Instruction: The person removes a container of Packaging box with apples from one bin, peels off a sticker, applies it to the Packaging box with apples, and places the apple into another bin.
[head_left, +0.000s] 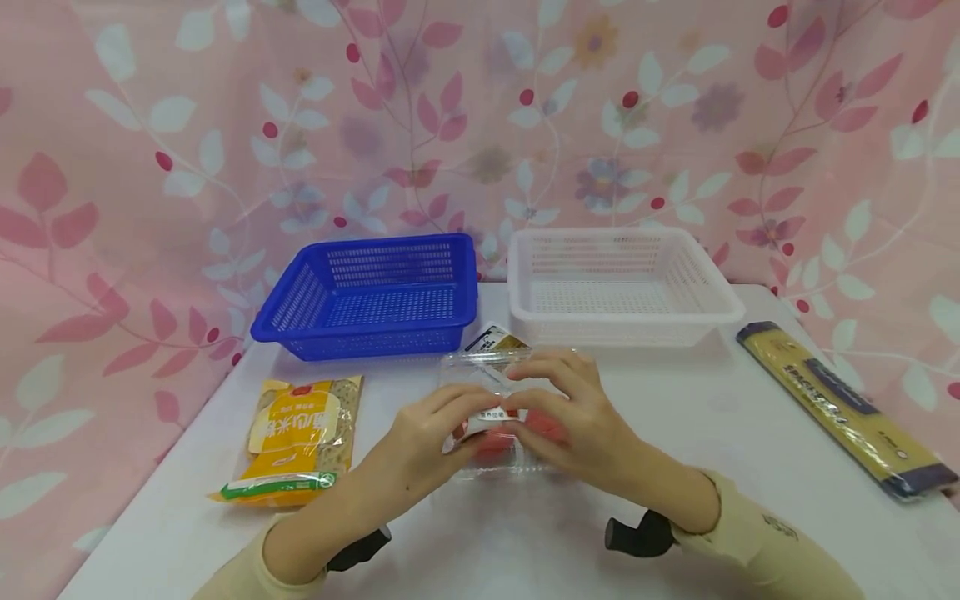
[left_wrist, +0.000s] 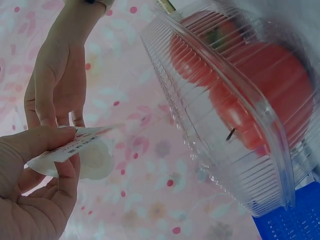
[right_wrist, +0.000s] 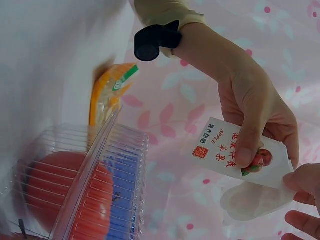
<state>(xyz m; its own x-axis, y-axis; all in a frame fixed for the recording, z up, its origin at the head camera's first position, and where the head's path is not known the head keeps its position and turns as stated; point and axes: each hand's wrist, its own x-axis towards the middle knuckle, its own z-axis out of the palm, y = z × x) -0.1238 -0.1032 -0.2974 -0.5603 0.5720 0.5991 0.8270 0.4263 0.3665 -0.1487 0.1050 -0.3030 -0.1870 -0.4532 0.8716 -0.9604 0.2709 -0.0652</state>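
A white label (right_wrist: 220, 150) printed with red apples and the word APPLE is held up between both hands. My left hand (head_left: 435, 425) pinches it with the thumb on the printed face, plain in the right wrist view. My right hand (head_left: 577, 417) pinches the label's edge. A translucent pale piece (right_wrist: 255, 202) shows beside the label; what it is I cannot tell. Under the hands, a ribbed clear plastic box (left_wrist: 250, 105) holds red apples (left_wrist: 275, 85). In the head view the hands hide part of the box.
A blue basket (head_left: 367, 337) and a white basket (head_left: 626, 321) stand at the back. To the left lies a yellow food packet (head_left: 300, 433), to the right a long spaghetti packet (head_left: 840, 408). A dark-and-gold packet (head_left: 495, 337) lies behind the box.
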